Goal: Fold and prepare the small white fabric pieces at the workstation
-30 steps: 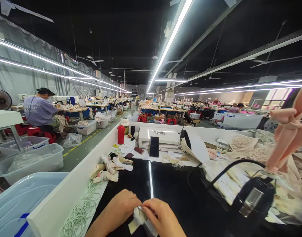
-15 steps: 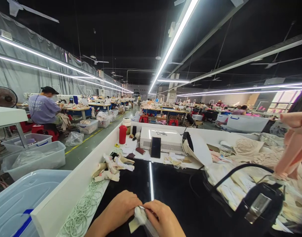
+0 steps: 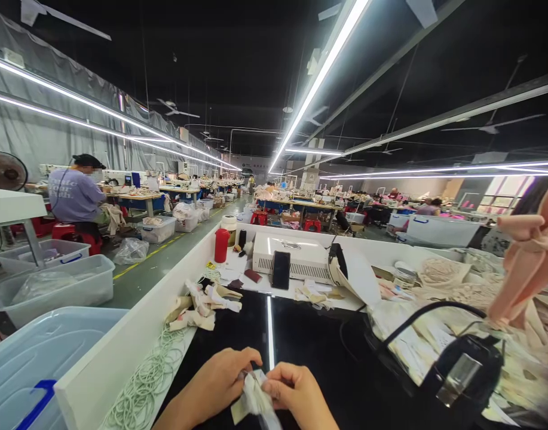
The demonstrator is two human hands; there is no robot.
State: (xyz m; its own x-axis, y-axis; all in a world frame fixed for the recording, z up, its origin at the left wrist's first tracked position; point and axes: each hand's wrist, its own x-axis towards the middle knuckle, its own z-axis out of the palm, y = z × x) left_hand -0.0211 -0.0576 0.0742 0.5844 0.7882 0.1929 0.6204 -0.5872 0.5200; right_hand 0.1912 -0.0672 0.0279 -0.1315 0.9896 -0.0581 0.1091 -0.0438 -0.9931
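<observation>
Above the glossy black tabletop (image 3: 318,343), both my hands hold a small bundle of whitish cloth (image 3: 256,395). My left hand (image 3: 217,377) grips its left upper side, with the index finger lifted over it. On the other side, my right hand (image 3: 296,391) pinches the bundle between thumb and fingers. A pale yellowish flap sticks out at the bundle's lower left, and a whitish, partly see-through length hangs toward the bottom edge. Exactly what the bundle is made of is too blurred to tell.
Pale green cords (image 3: 137,382) and cloth scraps (image 3: 206,304) lie along the left wall. At the back stand a phone (image 3: 281,270), a white machine box (image 3: 296,257) and a red flask (image 3: 220,245). Fabric pieces (image 3: 408,334) and a black device (image 3: 466,370) occupy the right.
My right hand has shifted slightly right, and my hands are a little farther apart at the top. More of the whitish bundle shows between them. The view has shifted slightly.
</observation>
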